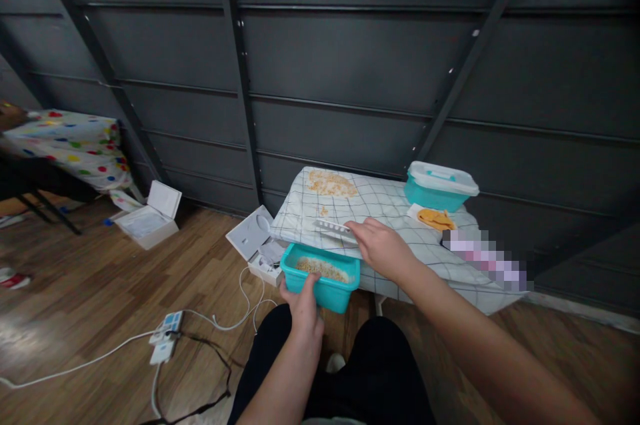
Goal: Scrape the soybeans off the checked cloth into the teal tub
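Note:
My left hand (303, 310) grips the near side of a teal plastic box (333, 295), its thumb over the rim. Pale grain (324, 269) lies inside this lidless box, which is held just below the front edge of a low table with a white checked cloth (383, 195). My right hand (376, 245) is closed on the end of a flat white piece with a row of slots (332, 230); its exact kind I cannot make out. That piece is low over the cloth, near the front edge. Farther back, a patch of spilled yellowish grain (331, 183) is spread on the cloth.
A second teal box with a white lid (443, 179) stands at the table's right, with an orange cloth (436, 219) before it. Beside them lies a pixelated item (486, 259). Left on the floor are an open white carton (260, 251), a power strip (167, 335) and cables.

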Tool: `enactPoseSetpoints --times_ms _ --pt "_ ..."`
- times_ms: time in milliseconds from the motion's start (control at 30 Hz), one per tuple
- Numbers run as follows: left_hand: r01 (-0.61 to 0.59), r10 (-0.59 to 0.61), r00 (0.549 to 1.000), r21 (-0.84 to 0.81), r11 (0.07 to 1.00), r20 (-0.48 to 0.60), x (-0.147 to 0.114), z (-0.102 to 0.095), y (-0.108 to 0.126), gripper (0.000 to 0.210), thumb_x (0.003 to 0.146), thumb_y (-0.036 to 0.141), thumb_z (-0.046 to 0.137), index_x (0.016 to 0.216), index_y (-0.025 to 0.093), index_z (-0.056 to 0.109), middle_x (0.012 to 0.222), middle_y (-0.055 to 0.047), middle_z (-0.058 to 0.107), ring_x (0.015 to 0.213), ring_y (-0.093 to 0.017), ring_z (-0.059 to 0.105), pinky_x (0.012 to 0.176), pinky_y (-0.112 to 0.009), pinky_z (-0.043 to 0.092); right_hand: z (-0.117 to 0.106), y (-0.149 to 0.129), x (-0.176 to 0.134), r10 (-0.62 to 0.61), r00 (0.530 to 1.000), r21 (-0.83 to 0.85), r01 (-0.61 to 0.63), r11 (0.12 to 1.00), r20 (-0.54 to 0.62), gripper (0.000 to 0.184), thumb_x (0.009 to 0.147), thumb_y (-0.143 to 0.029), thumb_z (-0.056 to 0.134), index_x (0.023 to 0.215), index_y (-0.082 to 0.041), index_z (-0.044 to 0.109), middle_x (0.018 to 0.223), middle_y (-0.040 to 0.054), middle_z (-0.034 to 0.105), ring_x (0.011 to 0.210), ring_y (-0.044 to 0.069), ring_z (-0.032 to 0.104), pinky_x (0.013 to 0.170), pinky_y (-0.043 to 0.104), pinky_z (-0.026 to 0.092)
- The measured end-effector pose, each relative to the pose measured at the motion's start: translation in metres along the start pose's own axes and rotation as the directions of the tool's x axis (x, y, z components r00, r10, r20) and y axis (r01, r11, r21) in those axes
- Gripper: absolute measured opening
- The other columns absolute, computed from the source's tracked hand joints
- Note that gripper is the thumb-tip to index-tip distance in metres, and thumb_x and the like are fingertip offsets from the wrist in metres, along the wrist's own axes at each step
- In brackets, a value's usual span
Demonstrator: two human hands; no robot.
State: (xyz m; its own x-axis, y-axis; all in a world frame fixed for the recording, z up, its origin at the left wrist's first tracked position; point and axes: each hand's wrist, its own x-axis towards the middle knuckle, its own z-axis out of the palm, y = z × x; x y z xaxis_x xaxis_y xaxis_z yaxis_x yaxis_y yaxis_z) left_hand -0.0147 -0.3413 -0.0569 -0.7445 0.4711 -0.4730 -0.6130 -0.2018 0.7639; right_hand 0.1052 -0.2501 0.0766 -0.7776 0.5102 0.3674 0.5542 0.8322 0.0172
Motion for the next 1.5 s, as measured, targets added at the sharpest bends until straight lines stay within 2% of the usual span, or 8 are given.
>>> enactPoseSetpoints --times_ms 167,433,567,700,833,1167,1300,1500 --pt "0.022 -0.021 1.000 0.016 1.000 -0.016 0.002 0.001 -0.002 0.083 0.063 0.016 0.079 0.131 0.031 0.032 0.100 -0.002 0.063 0.081 -0.018 0.065 0.067 -0.031 0.055 0.005 -0.007 -0.007 0.093 0.995 -0.067 -0.091 0.994 0.024 0.041 0.088 -0.010 0.041 0.124 -0.012 0.061 0.097 0.0125 0.070 0.091 0.023 0.059 0.081 0.032 0.045" --pt "0.040 -0.039 0.999 0.028 0.999 -0.036 0.005 0.004 -0.002 0.084 0.063 0.015 0.079 0.131 0.032 0.033 0.099 -0.001 0.063 0.080 -0.018 0.065 0.070 -0.031 0.055 0.013 -0.019 -0.017 0.003 1.000 -0.025 -0.003 1.000 -0.025 0.041 0.088 -0.010 0.042 0.124 -0.011 0.060 0.102 0.0111 0.071 0.093 0.023 0.058 0.084 0.032 0.046" --pt "0.017 -0.017 1.000 0.007 1.000 -0.014 0.002 0.005 0.001 0.078 0.064 0.014 0.078 0.127 0.031 0.035 0.100 -0.002 0.063 0.081 -0.017 0.065 0.070 -0.030 0.054 0.009 -0.011 -0.005 0.096 0.994 -0.042 -0.098 0.994 -0.043 0.042 0.089 -0.009 0.039 0.126 -0.012 0.059 0.105 0.0116 0.070 0.095 0.023 0.057 0.085 0.032 0.045" --pt "0.010 -0.010 1.000 -0.007 1.000 0.005 -0.001 0.005 0.001 0.076 0.065 0.015 0.077 0.126 0.031 0.036 0.102 -0.002 0.063 0.082 -0.017 0.065 0.072 -0.031 0.054 0.013 0.002 0.016 0.187 0.981 -0.102 -0.181 0.978 0.048 0.045 0.089 -0.007 0.038 0.129 -0.013 0.057 0.101 0.0118 0.070 0.096 0.024 0.057 0.084 0.032 0.044" --pt "0.037 -0.037 0.999 0.014 0.999 0.001 0.000 0.004 -0.002 0.078 0.065 0.018 0.077 0.128 0.034 0.034 0.103 -0.001 0.063 0.083 -0.018 0.065 0.073 -0.033 0.054 0.016 -0.001 0.017 0.152 0.976 -0.093 -0.138 0.986 0.158 0.044 0.090 -0.007 0.037 0.129 -0.011 0.057 0.096 0.0124 0.070 0.092 0.023 0.058 0.081 0.031 0.045" --pt "0.035 -0.034 0.999 0.030 0.999 -0.017 0.005 0.000 -0.002 0.083 0.064 0.018 0.079 0.131 0.033 0.033 0.102 -0.001 0.063 0.085 -0.018 0.066 0.075 -0.033 0.055 -0.006 -0.043 -0.019 0.017 0.972 0.014 -0.021 1.000 0.233 0.042 0.086 -0.004 0.043 0.124 -0.011 0.060 0.100 0.0126 0.069 0.093 0.021 0.059 0.083 0.029 0.045" --pt "0.028 -0.028 0.999 0.012 1.000 -0.027 0.004 0.001 -0.001 0.081 0.065 0.017 0.079 0.130 0.032 0.034 0.103 -0.002 0.063 0.086 -0.018 0.066 0.077 -0.034 0.055 -0.008 -0.034 -0.013 0.014 0.987 0.036 -0.020 0.999 0.161 0.043 0.086 -0.005 0.042 0.125 -0.012 0.060 0.103 0.0115 0.070 0.096 0.021 0.059 0.085 0.029 0.045" --pt "0.066 -0.066 0.998 -0.020 0.998 -0.005 0.003 0.000 -0.001 0.081 0.067 0.017 0.077 0.132 0.034 0.031 0.102 -0.002 0.063 0.082 -0.018 0.066 0.074 -0.034 0.055 -0.001 0.014 0.047 0.220 0.975 -0.128 -0.221 0.967 -0.023 0.040 0.095 -0.019 0.037 0.127 -0.018 0.060 0.101 0.0125 0.069 0.095 0.024 0.060 0.083 0.032 0.043"
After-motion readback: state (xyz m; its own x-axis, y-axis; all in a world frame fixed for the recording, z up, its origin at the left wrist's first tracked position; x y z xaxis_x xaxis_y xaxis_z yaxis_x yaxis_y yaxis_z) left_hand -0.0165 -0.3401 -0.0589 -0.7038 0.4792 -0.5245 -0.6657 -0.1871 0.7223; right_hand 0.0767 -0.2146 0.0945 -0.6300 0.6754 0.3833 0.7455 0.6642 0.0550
